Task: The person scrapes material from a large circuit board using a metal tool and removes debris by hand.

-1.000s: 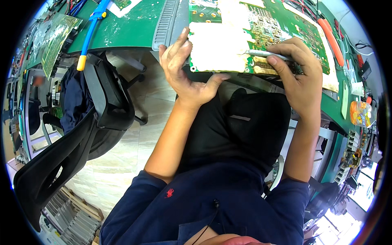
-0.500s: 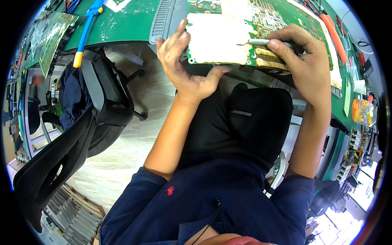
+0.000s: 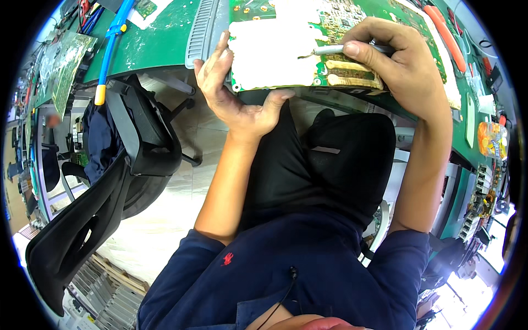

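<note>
A green circuit board with a large white, overexposed block and cream ridged strips lies at the bench's near edge. My left hand grips the board at its left side and near edge, thumb underneath the front edge, fingers along the left side. My right hand is closed on a slim silver pen-like tool, whose thin tip rests at the right part of the white block.
A grey slotted plate lies left of the board on the green bench. Also around are a blue-and-yellow tube, an orange-handled tool, a bagged orange item, and a black chair on my left.
The board and my left hand have shifted left and a little upward in the view. My right hand has moved upward with the tool, its tip further left in the view.
</note>
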Tool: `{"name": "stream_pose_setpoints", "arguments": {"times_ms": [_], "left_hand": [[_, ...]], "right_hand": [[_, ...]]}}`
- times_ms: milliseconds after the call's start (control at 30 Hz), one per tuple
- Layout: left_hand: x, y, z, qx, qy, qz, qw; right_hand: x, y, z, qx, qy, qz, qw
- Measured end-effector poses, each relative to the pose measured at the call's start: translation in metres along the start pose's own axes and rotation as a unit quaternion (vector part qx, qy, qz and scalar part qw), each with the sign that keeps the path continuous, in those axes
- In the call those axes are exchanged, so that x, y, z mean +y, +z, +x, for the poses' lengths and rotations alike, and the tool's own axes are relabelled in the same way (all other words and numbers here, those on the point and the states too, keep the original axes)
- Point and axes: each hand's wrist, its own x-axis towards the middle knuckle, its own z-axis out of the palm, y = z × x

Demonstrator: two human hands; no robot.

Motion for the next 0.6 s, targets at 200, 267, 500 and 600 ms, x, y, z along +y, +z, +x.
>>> {"name": "stream_pose_setpoints", "arguments": {"times_ms": [200,267,500,600], "left_hand": [[0.0,-0.002,0.001,-0.008,0.011,0.016,1.0],[0.0,-0.002,0.001,-0.008,0.01,0.013,1.0],[-0.001,-0.001,-0.001,-0.005,0.008,0.009,1.0],[-0.002,-0.001,0.0,-0.007,0.012,0.013,1.0]], "right_hand": [[0.007,0.002,0.0,0.016,-0.045,-0.005,0.999],[0.008,0.003,-0.001,0.021,-0.036,0.003,0.999],[0.012,0.004,0.0,0.025,-0.033,0.017,0.999],[0.01,0.004,-0.001,0.042,-0.052,-0.01,0.998]]}}
